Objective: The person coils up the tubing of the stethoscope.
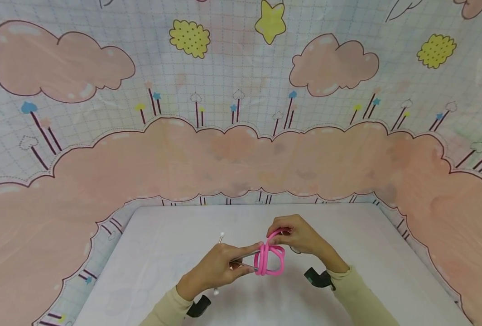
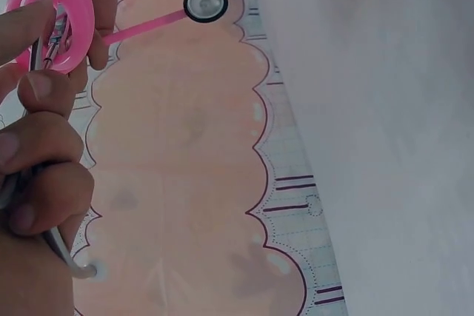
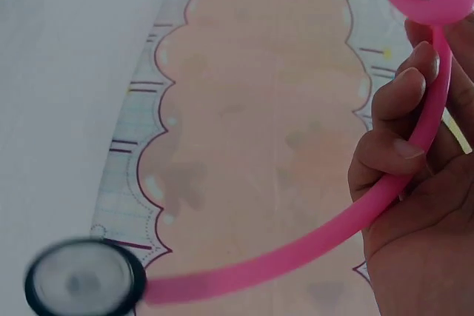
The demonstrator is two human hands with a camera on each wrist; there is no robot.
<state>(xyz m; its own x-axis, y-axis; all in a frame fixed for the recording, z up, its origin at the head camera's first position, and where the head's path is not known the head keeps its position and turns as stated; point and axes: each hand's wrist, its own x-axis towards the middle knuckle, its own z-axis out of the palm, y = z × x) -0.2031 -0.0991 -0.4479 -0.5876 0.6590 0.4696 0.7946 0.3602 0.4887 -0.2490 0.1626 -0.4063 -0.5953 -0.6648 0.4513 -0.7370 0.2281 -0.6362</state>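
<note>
A stethoscope with pink tubing (image 1: 262,260) is held up over the white table. My left hand (image 1: 218,267) grips its metal ear tubes, and a white ear tip (image 1: 222,234) sticks out past the hand. The pink tubing is looped in several coils around the metal tubes, just beyond the left fingertips. My right hand (image 1: 300,235) holds the tubing's free length, its fingers curled round it in the right wrist view. From there the tubing runs out to the round chest piece (image 3: 85,279), black-rimmed, which hangs free. The left wrist view shows the chest piece (image 2: 206,3) too.
Under both hands spreads a white table (image 1: 163,235). Behind it stands a cloth backdrop (image 1: 261,163) printed with clouds and stars. A black wrist mount (image 1: 199,306) sits below the left wrist, another black mount (image 1: 318,277) below the right.
</note>
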